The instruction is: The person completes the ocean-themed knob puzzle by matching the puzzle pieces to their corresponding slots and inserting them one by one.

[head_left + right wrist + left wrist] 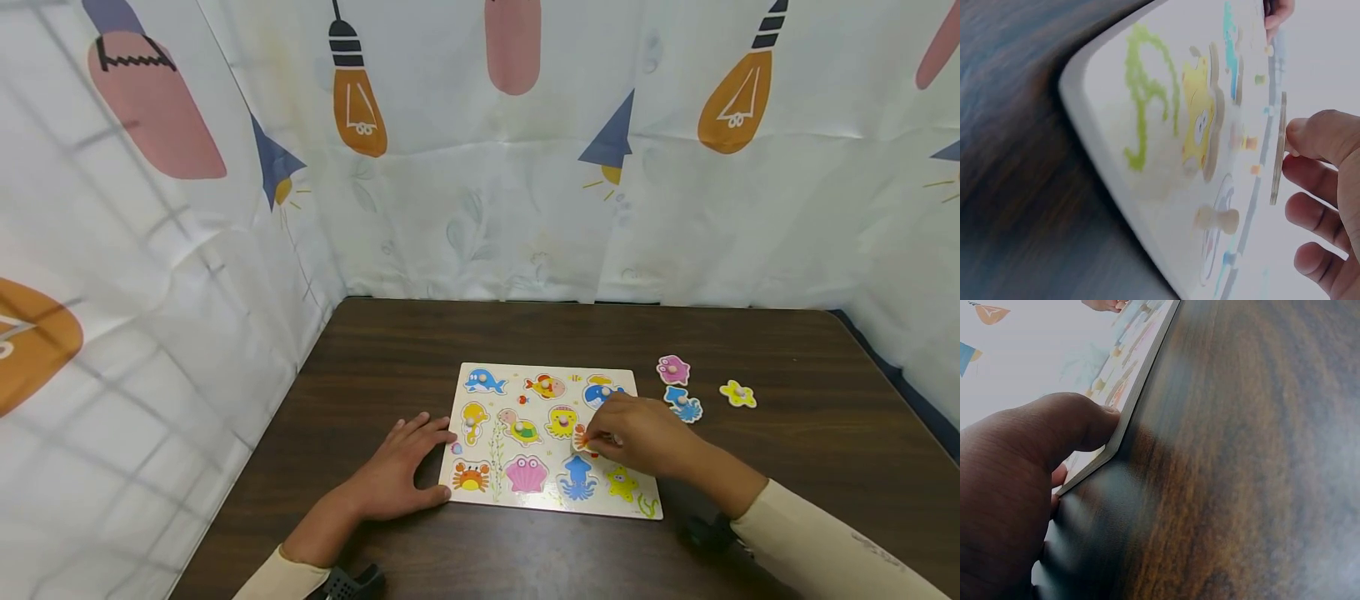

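Note:
A white wooden sea-animal peg puzzle board (547, 510) lies on the dark table. My left hand (401, 471) rests at its left edge, fingers spread, the thumb (1094, 422) touching the lower corner. Over the right part of the board, my right hand (648, 433) pinches a thin puzzle piece (1279, 150); in the head view its visible part looks like an orange crab (579, 437). The right wrist view has the piece edge-on, raised above the board. Around it are an octopus (562, 422), a blue squid (577, 478) and a yellow starfish (621, 483).
Right of the board lie a pink piece (673, 369), a blue piece (683, 405) close below it and a yellow star-shaped piece (738, 394). A printed white curtain (480, 225) hangs behind and to the left of the table (420, 342).

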Motion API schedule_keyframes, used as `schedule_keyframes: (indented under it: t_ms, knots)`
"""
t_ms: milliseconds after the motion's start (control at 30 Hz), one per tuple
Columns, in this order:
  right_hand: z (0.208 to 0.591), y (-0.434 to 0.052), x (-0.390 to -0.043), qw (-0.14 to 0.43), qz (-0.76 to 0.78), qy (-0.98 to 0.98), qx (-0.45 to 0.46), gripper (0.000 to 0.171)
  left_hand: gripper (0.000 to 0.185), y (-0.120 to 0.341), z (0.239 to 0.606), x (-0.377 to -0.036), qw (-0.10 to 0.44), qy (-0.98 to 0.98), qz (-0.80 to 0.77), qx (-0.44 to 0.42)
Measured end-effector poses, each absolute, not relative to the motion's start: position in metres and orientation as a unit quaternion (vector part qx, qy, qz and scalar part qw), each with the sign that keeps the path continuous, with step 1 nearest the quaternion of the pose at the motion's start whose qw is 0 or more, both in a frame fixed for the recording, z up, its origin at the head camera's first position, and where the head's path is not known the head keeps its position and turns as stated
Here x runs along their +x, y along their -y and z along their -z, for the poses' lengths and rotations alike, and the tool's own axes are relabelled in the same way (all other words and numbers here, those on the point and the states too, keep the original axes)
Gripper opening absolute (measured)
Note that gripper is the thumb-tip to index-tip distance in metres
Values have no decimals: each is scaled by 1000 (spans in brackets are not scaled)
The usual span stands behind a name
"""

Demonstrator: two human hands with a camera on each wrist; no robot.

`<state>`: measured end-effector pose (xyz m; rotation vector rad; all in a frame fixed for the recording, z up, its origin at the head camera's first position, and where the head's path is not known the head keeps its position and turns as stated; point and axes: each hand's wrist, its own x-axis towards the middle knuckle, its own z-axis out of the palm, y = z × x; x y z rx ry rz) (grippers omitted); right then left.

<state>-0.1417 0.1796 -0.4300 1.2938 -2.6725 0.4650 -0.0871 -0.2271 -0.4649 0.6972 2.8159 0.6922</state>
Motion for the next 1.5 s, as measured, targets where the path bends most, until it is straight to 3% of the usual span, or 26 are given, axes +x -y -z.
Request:
schedule_keyframes:
  t_ms: [400, 1233, 1500]
  knots:
    - [426, -158, -140, 45, -158, 881, 444, 9, 69, 228, 465, -86, 81, -940, -234, 233]
    - [431, -117, -138, 65, -170, 852, 491, 7, 70, 229, 466, -86, 85, -944, -227, 224]
    - [430, -105, -134, 43, -178, 853, 488, 7, 70, 228, 467, -86, 80, -944, -224, 229]
